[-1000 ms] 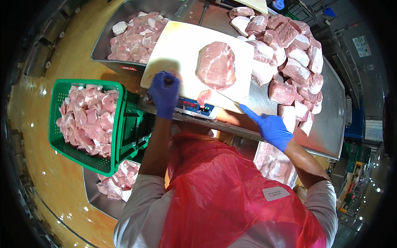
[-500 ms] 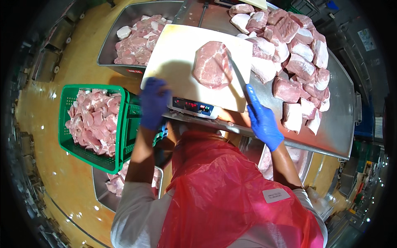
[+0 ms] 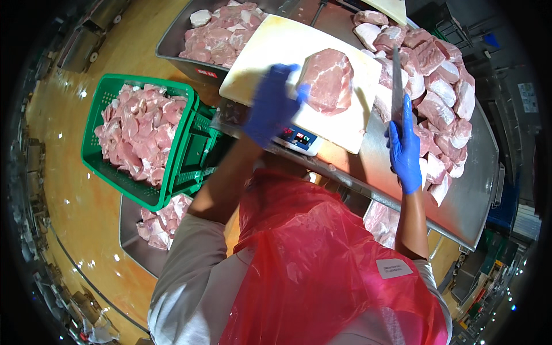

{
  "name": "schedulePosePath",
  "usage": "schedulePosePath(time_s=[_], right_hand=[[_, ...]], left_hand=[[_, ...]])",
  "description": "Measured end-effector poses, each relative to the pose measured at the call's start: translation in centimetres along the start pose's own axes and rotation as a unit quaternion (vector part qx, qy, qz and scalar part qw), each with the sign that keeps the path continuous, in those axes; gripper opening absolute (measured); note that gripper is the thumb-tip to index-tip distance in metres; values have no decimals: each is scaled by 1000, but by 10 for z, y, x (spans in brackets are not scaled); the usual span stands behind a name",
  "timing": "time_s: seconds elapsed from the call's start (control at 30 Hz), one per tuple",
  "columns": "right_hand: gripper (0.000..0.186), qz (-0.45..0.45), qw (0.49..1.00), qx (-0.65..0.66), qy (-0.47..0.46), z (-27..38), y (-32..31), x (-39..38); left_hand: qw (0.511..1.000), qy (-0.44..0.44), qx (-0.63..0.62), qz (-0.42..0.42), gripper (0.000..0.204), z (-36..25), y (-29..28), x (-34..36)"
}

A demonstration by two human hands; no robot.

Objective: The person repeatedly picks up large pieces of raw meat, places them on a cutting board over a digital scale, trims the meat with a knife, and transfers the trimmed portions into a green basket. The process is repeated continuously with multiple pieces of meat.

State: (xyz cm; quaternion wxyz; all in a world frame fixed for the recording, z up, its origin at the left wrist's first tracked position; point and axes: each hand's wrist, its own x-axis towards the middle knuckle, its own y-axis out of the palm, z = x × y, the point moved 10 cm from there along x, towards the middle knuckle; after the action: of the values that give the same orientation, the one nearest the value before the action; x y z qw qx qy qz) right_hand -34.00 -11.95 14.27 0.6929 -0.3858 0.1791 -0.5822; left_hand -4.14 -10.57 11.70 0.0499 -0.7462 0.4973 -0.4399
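Note:
A slab of raw pork (image 3: 326,81) lies on a white cutting board (image 3: 253,63). My blue-gloved left hand (image 3: 270,109) is just left of it, blurred, with fingers apart and nothing visible in them; a fingertip is at the slab's edge, though I cannot tell if it touches. My gloved right hand (image 3: 407,152) is closed round a knife (image 3: 397,86), its blade pointing away over the steel table, right of the board. The knife's handle is hidden in the glove. A digital scale (image 3: 302,140) shows its lit display at the board's near edge.
Several pork chunks (image 3: 440,92) are piled on the steel table (image 3: 460,213). A metal tub (image 3: 172,46) of cut meat stands at far left, a green crate (image 3: 146,198) of meat nearer left. Another metal bin (image 3: 135,244) sits below the crate.
My left hand has come rightward from the board's left corner to the pork slab. My right hand has lifted the knife away from the slab, swinging the blade to the right.

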Motion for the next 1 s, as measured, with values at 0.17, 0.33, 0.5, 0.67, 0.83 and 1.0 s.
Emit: schedulePosePath(time_s=[0.17,0.33,0.5,0.67,0.83,1.0], right_hand=[[65,7,1000,10,-21,17,14,11],[68,58,998,-33,-17,6,32,-6],[72,34,995,46,81,-27,33,-22],[73,3,984,135,119,-18,33,-3],[73,-47,981,166,91,-2,19,7],[72,-118,974,143,129,-65,-15,-45]], left_hand=[[989,-54,87,110,65,-44,68,2],[980,105,-77,153,65,27,55,28],[984,-66,-115,117,61,101,18,50],[916,-149,112,356,84,74,112,65],[943,-32,3,332,87,24,130,64],[934,-53,100,340,71,-11,102,50]])
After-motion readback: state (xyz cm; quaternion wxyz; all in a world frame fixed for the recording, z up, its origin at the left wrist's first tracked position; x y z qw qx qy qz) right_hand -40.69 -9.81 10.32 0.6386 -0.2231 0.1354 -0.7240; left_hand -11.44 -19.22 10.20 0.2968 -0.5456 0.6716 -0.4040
